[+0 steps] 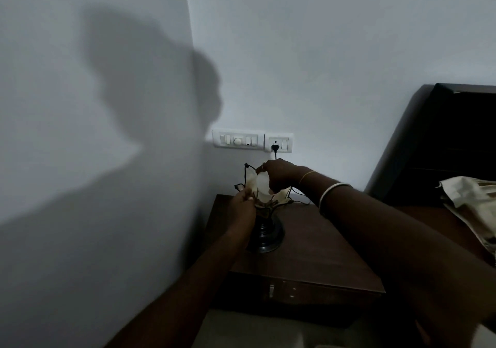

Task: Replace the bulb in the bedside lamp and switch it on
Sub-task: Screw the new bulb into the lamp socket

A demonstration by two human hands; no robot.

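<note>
White, round bulb, one, sits inside one petal-shaped lamp on the dark wooden surface. Right hand grip closes over the bulb; left hand pinches one petal. One plug sits in the socket.

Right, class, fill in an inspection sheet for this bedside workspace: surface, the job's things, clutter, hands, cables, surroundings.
Surface: dark wooden bedside table, drawer at the front.
Job's things: lamp with petal-shaped shade on a dark round base; white bulb inside the shade, unlit.
Clutter: nothing seen on the table besides the lamp.
Hands: right hand has its grip around the bulb from above; left hand holds the shade's edge.
Cables: black plug in the wall socket, cord running down behind the lamp.
Surroundings: switch panel on a pale wall; dark headboard and bedding to the right; room dim.
</note>
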